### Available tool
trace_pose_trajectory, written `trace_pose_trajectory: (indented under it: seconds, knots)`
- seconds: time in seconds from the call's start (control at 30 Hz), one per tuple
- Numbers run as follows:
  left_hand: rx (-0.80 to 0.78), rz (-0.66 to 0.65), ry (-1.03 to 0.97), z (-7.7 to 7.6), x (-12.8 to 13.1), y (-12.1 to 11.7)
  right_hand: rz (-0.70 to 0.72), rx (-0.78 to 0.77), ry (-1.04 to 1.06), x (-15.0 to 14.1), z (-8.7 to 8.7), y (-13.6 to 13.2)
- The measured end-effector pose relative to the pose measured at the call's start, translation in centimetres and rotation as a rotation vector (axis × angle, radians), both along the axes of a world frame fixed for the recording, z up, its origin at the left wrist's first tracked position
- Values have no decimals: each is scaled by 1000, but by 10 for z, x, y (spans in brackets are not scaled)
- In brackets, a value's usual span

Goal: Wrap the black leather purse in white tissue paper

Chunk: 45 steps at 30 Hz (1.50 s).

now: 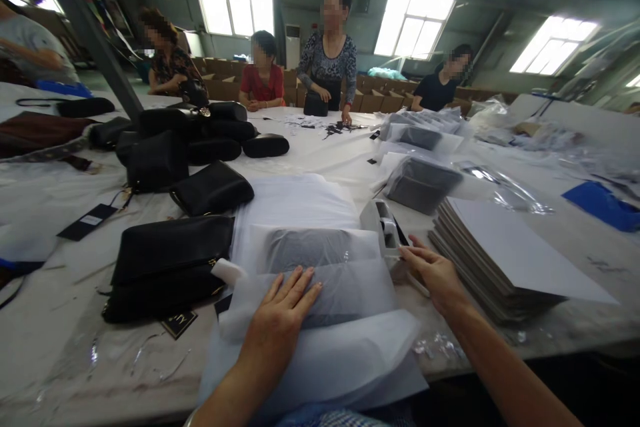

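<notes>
A dark bag wrapped in thin white tissue paper (345,287) lies in front of me, its dark shape showing through. My left hand (285,300) rests flat on the wrapping with its fingers stretched out, pressing the fold down. On the right, my right hand (430,270) touches the near end of a pale tape dispenser (373,220). Its thumb and fingers are pinched together there; whether a strip of tape is between them is too small to tell. Under and behind the wrapped bag is a stack of tissue sheets (300,193).
Left of the wrapping lies a black bag (170,253), with more black bags (160,160) piled behind. To the right are a stack of grey-white boards (500,253) and wrapped bags (425,180). Several people stand or sit across the table; one person's hand (346,115) reaches toward small black tags.
</notes>
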<state>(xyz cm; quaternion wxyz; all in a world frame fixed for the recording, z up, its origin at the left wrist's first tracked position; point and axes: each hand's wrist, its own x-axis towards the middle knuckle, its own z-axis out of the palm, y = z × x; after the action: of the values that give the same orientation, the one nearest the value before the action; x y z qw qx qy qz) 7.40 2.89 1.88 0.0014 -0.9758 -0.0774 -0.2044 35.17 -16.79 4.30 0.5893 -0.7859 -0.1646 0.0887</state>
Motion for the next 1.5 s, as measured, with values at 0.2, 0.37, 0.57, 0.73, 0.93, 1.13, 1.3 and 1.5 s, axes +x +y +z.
trace_pose_trajectory:
  seconds: [0.2, 0.37, 0.57, 0.73, 0.93, 1.13, 1.3, 1.5]
  knots:
    - [-5, -15, -44, -1, 0, 1, -81, 92, -128, -39, 7, -17]
    - [-8, -34, -40, -1, 1, 2, -82, 205, 244, -52, -15, -30]
    - [-13, -32, -47, -1, 0, 2, -115, 49, 177, -31, -45, -45]
    - [-36, -32, -47, 1, 1, 3, 14, -225, -204, -26, -10, -58]
    - [-253, -2, -140, 12, 0, 11, 646, -251, -568, -44, 63, -19]
    - [-499, 67, -193, 18, -2, 26, 1133, -285, -600, -78, 96, 59]
    - [-611, 76, -231, 13, -2, 34, 1300, -358, -736, -90, 90, 127]
    - [-646, 85, -282, 8, -2, 38, 1292, -699, -1067, -100, 80, 175]
